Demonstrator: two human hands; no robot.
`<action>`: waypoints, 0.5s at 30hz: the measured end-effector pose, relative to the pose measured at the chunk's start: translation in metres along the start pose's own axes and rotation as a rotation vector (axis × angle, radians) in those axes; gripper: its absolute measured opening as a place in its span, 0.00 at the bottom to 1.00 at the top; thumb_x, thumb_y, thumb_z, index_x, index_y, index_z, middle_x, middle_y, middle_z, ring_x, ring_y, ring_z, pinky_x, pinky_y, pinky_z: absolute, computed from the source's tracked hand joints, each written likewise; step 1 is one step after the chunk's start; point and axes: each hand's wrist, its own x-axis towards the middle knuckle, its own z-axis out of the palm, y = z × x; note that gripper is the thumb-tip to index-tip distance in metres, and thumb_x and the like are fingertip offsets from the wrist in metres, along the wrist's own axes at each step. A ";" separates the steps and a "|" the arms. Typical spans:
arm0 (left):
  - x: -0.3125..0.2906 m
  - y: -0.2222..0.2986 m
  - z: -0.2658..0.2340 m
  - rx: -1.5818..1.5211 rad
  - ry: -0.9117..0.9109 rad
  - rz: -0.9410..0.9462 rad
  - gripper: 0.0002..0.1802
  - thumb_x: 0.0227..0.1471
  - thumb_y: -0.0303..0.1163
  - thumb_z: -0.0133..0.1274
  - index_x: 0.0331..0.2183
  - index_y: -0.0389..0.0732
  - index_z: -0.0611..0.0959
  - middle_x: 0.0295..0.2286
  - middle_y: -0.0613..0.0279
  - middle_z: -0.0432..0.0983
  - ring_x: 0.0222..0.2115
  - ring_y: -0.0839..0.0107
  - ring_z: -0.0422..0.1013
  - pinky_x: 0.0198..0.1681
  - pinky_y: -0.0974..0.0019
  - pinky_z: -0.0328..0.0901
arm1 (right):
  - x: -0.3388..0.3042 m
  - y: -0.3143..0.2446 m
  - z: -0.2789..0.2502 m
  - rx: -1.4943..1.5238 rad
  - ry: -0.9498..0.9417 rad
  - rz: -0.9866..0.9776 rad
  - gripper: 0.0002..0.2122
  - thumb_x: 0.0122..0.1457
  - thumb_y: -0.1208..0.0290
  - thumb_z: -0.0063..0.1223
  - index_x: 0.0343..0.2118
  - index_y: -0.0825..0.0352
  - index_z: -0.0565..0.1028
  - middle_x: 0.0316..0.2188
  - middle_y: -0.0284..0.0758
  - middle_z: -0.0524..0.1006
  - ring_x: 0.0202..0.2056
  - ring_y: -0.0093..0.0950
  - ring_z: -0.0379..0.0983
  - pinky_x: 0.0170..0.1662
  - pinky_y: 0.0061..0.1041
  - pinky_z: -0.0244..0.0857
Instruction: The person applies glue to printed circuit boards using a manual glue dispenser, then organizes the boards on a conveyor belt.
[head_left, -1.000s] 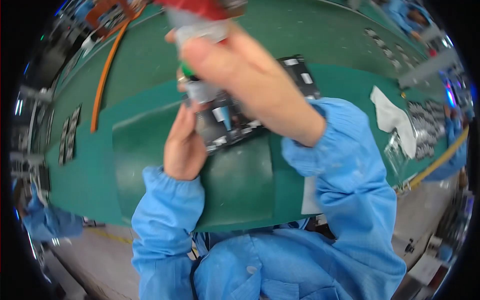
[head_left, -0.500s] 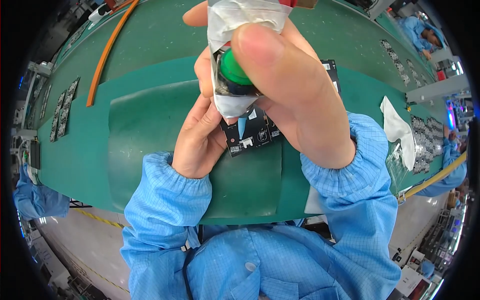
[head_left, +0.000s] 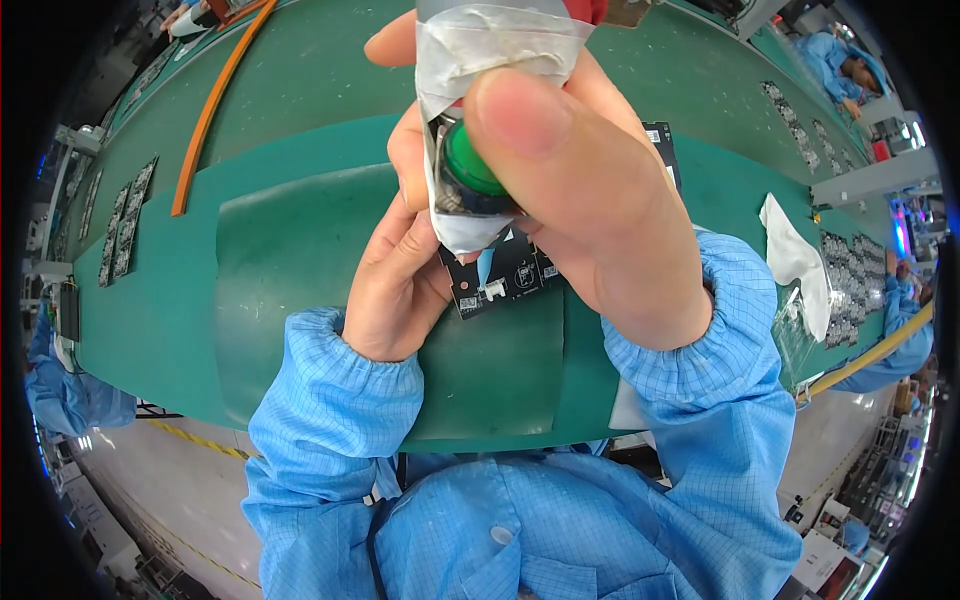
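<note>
My right hand [head_left: 610, 200] is wrapped round a handheld dispenser [head_left: 500, 45] bound in white tape, close to the camera. My thumb lies against its green button [head_left: 466, 160]. Below the dispenser a tapered blue nozzle [head_left: 486, 270] points down at a small white connector [head_left: 494, 291] on a black circuit board [head_left: 528, 282]; I cannot tell whether tip and connector touch. Closed on the board's left edge is my left hand [head_left: 390, 275], its fingertips partly hidden under the board and behind the dispenser. The far part of the board is covered by my right hand.
A smooth green mat [head_left: 300, 300] lies on the green bench. Several circuit boards [head_left: 128, 225] rest at the left, and more boards [head_left: 850, 290] at the right beside a white cloth [head_left: 795, 250]. An orange strip [head_left: 215, 115] runs along the far left. Another person [head_left: 840, 70] sits at far right.
The dispenser and my right hand have shifted slightly downward, and less of the blue nozzle shows. The board has dipped a little toward me with my left hand still on it.
</note>
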 end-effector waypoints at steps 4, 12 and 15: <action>0.000 0.002 0.004 0.005 0.009 0.013 0.24 0.51 0.39 0.41 0.49 0.40 0.61 0.38 0.63 0.66 0.33 0.78 0.64 0.39 0.72 0.62 | -0.001 0.000 0.000 0.001 -0.001 -0.004 0.23 0.53 0.63 0.46 0.49 0.69 0.56 0.38 0.31 0.65 0.37 0.18 0.61 0.39 0.18 0.59; 0.002 0.006 0.005 0.034 -0.029 0.060 0.27 0.53 0.37 0.38 0.51 0.38 0.54 0.43 0.58 0.63 0.44 0.69 0.63 0.44 0.65 0.62 | -0.003 -0.003 -0.002 0.001 -0.002 -0.023 0.23 0.53 0.64 0.46 0.49 0.69 0.56 0.37 0.31 0.65 0.37 0.18 0.61 0.39 0.18 0.59; 0.002 0.008 0.005 0.039 -0.073 0.091 0.27 0.53 0.37 0.38 0.51 0.37 0.53 0.43 0.57 0.63 0.43 0.68 0.63 0.45 0.65 0.62 | -0.003 -0.003 -0.004 -0.002 -0.002 -0.034 0.23 0.53 0.64 0.46 0.49 0.69 0.56 0.37 0.31 0.65 0.37 0.18 0.61 0.39 0.18 0.59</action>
